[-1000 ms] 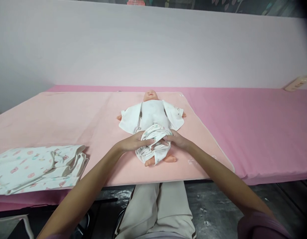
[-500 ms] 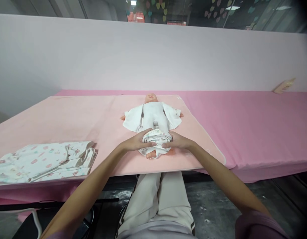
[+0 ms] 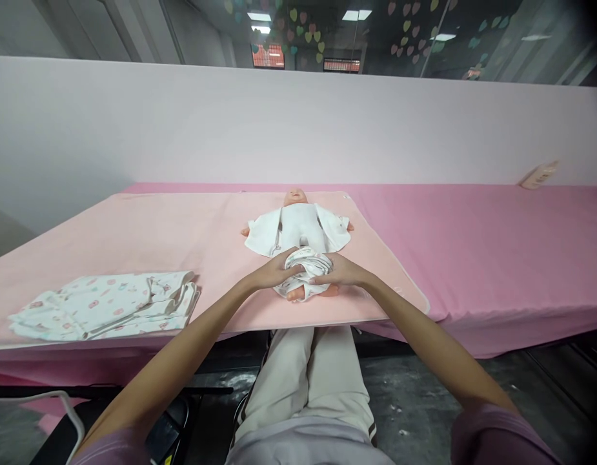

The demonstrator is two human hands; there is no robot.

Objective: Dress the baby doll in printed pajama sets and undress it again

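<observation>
A baby doll (image 3: 295,197) lies on its back on the peach mat (image 3: 201,226), head toward the wall and feet toward me. White clothing (image 3: 298,223) covers its body and arms. Around its lower legs sits a bunched, patterned white baby garment (image 3: 308,263), which looks like trousers. My left hand (image 3: 277,270) grips the bunch from the left, thumb on the near side. From the right, my right hand (image 3: 341,270) holds the same bunch with its thumb across the front. Both doll feet (image 3: 296,294) show below the cloth.
Folded patterned baby cloth (image 3: 109,303) lies on the mat at the left. A cream bottle (image 3: 539,175) leans against the white wall (image 3: 298,126) at the far right. Pink cloth (image 3: 496,258) covers the table, whose near edge is just before my legs.
My hands still hold the bunched garment at the doll's legs, and its folds have shifted slightly. More of the right-hand foot shows. The camera view has tilted up a little.
</observation>
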